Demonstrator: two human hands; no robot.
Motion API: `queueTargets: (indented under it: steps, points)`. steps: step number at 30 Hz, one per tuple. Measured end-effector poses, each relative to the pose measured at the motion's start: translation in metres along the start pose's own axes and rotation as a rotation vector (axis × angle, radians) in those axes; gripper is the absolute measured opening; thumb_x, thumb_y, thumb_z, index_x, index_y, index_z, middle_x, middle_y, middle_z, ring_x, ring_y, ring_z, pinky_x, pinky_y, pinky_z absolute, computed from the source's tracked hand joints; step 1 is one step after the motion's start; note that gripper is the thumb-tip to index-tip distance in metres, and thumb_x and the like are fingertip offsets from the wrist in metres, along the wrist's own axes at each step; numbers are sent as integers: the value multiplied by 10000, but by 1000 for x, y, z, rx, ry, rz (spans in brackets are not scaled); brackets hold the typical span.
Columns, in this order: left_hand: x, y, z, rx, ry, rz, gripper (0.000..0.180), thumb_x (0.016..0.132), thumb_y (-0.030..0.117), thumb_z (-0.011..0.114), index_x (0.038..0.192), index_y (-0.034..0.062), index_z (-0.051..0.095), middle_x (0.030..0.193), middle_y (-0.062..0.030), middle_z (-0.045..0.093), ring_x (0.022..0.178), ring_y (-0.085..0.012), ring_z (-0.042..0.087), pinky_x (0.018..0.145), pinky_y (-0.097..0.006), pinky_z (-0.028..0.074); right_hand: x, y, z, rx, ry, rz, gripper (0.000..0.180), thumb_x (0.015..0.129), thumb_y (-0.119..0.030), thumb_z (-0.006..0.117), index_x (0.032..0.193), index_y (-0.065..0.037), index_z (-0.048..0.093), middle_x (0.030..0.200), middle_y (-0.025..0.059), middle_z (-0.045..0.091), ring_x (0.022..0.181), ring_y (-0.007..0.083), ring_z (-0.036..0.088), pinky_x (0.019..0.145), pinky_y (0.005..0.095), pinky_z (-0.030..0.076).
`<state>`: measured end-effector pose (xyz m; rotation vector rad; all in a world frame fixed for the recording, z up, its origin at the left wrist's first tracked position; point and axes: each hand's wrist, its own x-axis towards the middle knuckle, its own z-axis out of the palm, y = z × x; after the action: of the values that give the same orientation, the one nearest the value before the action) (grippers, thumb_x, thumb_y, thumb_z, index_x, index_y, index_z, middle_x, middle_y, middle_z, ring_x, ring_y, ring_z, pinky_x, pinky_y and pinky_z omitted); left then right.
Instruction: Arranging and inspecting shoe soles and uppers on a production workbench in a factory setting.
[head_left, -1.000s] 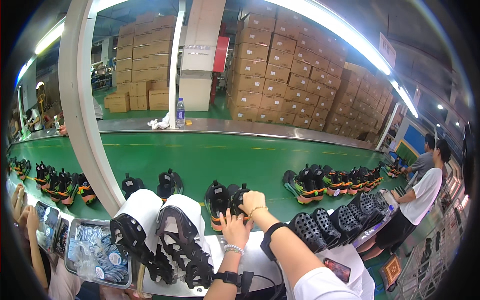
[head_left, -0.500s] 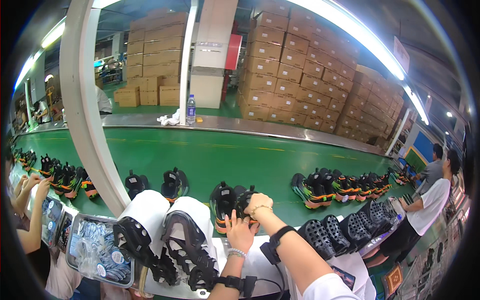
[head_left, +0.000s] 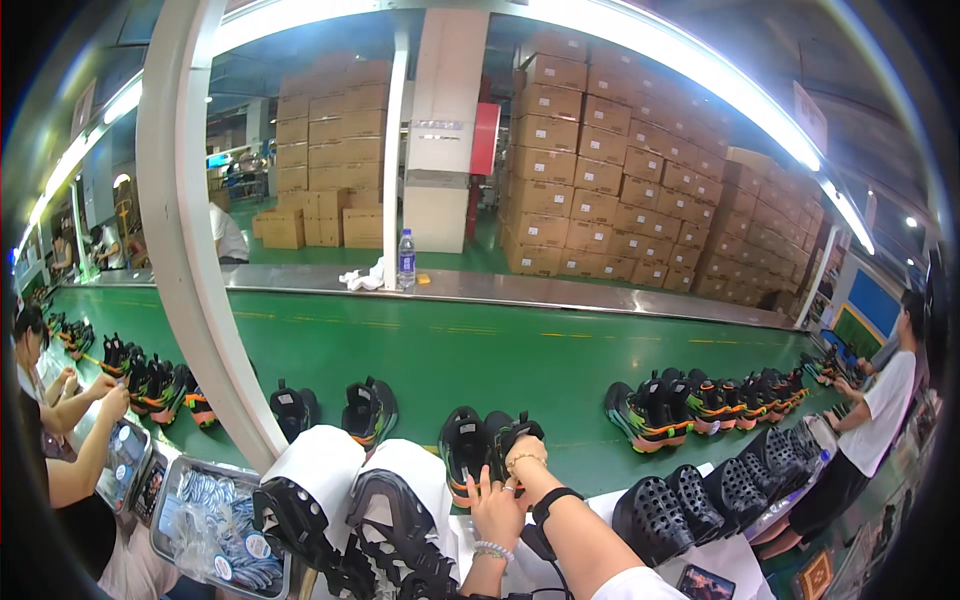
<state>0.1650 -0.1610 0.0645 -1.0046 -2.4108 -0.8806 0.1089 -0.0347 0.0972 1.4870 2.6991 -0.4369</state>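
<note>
A pair of black sneakers with green and orange soles stands in front of me at the near edge of the green conveyor belt. My right hand point(head_left: 527, 458) is closed on the heel end of the right sneaker point(head_left: 511, 427), its fingertips partly hidden. Beside it, my left hand point(head_left: 498, 514) has its fingers apart and its fingertips at the near side of the pair, close to the left sneaker point(head_left: 464, 445). Bracelets circle both wrists, and a black strap wraps my right forearm.
More sneakers line the green belt point(head_left: 480, 345) on both sides. Black perforated clogs point(head_left: 655, 520) stand at right, near a phone point(head_left: 708, 582). White-covered black sandals point(head_left: 385, 515) and a metal tray point(head_left: 168, 540) of small packets are at left. A white post point(head_left: 185, 230) rises left; co-workers flank me.
The whole view has shifted, so the scene sits lower and a little farther right. Both hands stay at the same pair of sneakers.
</note>
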Motion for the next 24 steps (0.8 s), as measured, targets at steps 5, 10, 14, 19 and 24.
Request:
queueTargets:
  steps: [5,10,14,19,24]
  points:
    - [8,12,10,44,-3,47,313,738,387,620,962,174,669,903,-72,637,1197,-282,425,1079,-507,126,37,20,-19,-21,-475,121,267,742,-160,674,1009,-159,673,1164,57,605,1110,229,552,915,333,447]
    - [9,-3,3,51,-155,78,439,590,474,729,918,185,700,1021,-68,632,1281,-287,334,1080,-551,68,-20,23,-24,-69,-225,-345,280,777,-204,544,996,-92,677,1031,144,646,941,281,633,801,383,498]
    - [-22,-31,17,-24,-94,44,339,670,361,654,980,228,689,1191,-124,560,1345,-311,232,1047,-640,-43,-148,30,-97,-34,-334,-559,288,801,-274,525,873,-49,688,839,155,670,793,307,655,716,403,512]
    - [-25,1,3,47,-192,15,233,665,224,626,876,233,725,1227,-129,534,1353,-307,214,1041,-654,-57,-251,144,-179,390,52,-839,230,848,-239,553,982,-73,638,761,133,655,685,305,630,650,372,495]
    - [-32,6,-12,-4,-185,36,268,638,128,652,887,193,728,1229,-105,521,1352,-314,207,1070,-617,0,-268,218,-179,662,411,-523,249,789,-167,652,1002,-42,617,786,92,662,671,260,624,663,328,498]
